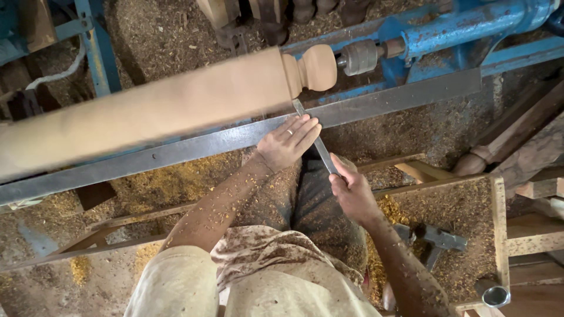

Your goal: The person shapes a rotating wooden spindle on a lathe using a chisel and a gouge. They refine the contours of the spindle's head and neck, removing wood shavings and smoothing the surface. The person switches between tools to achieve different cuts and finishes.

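Flat steel chisel [317, 141] ran 11-to-5 o'clock, tip touching wooden spindle [158, 105] beside turned knob [311, 69]. Left hand [288, 144] lay fingers flat over blade on long steel rest bar [176, 154], nearer spindle. Right hand [352, 194] closed round handle end, at 5 o'clock.

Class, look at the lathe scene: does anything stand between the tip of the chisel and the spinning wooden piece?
Nothing visible does. The chisel, held by the right hand and steadied by the left hand on the tool rest, reaches the wooden piece directly.
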